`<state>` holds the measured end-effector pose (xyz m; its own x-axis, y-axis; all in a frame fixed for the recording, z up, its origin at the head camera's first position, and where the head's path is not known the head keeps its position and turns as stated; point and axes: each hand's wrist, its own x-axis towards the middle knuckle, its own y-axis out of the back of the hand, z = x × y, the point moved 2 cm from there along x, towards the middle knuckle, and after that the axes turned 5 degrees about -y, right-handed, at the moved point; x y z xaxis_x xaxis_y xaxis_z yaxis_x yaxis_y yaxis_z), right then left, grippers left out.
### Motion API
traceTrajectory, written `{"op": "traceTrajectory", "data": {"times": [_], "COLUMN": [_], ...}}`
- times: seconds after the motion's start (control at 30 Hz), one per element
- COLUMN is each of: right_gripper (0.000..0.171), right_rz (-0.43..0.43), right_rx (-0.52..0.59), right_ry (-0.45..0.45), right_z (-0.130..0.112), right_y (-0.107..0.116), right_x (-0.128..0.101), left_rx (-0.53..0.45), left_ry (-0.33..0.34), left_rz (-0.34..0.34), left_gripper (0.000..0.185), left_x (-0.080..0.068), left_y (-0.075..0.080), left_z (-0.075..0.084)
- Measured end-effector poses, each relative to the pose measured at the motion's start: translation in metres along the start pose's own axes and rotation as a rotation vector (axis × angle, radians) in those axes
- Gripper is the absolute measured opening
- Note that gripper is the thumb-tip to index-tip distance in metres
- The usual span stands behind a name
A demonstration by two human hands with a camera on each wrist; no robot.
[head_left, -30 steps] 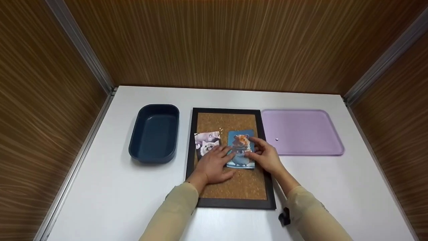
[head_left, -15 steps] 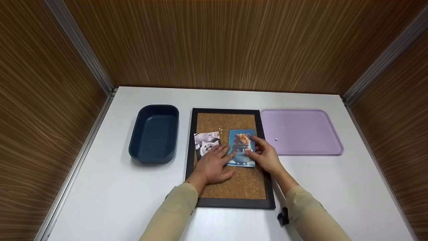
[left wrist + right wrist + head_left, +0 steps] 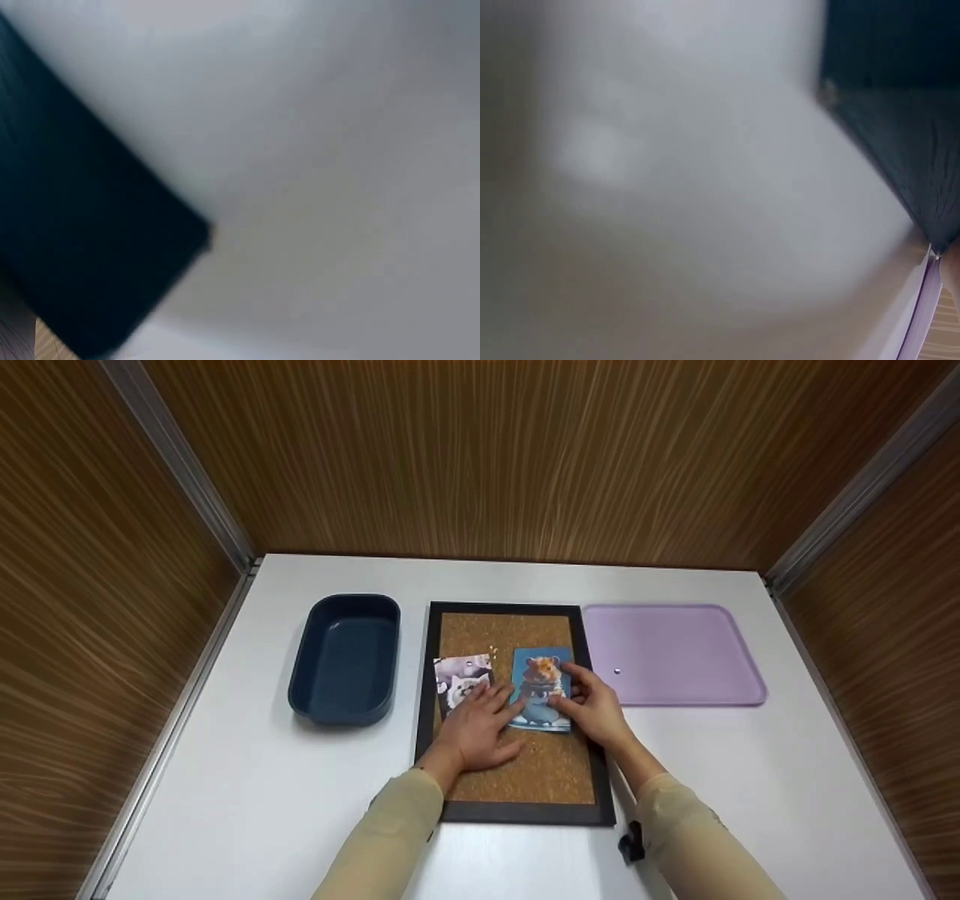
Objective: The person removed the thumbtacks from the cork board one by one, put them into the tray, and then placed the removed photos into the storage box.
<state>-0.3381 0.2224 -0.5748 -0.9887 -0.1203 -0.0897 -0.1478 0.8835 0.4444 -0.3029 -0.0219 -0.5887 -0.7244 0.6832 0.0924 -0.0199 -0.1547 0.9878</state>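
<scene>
Cork backs the black-framed board (image 3: 517,784) in the head view, where the hamster card (image 3: 538,686) lies beside the cat card (image 3: 456,681). The left hand (image 3: 478,733) spreads flat across both, presumably to steady them; the right hand (image 3: 600,711) pinches the hamster card's right edge, likely to control its position. Only a glint shows inside the blue tub (image 3: 346,712); the lilac tray (image 3: 690,660) bears one tiny shiny piece (image 3: 617,670).

The left wrist view shows the frame's blurred dark side, no grip.

The right wrist view catches the frame's corner and lilac tray's edge; finger state is unclear there.

The head camera looks forward and down from high above the table (image 3: 322,795). Both wrist cameras look, blurred, from very near the board's (image 3: 555,772) dark edge; right-wrist and head views share the tray (image 3: 690,652).
</scene>
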Motion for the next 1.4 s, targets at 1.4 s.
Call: {"op": "traceTrajectory", "data": {"times": [1.4], "right_gripper": [0.073], "right_rz": [-0.015], "right_rx": [0.169], "right_ry": [-0.032], "right_z": [-0.003], "right_y": [0.006], "right_x": [0.008], "left_rx": [0.136], "left_ry": [0.116], "left_rz": [0.174], "left_gripper": [0.076], "left_x": [-0.032], "left_y": [0.044], "left_z": [0.007]}}
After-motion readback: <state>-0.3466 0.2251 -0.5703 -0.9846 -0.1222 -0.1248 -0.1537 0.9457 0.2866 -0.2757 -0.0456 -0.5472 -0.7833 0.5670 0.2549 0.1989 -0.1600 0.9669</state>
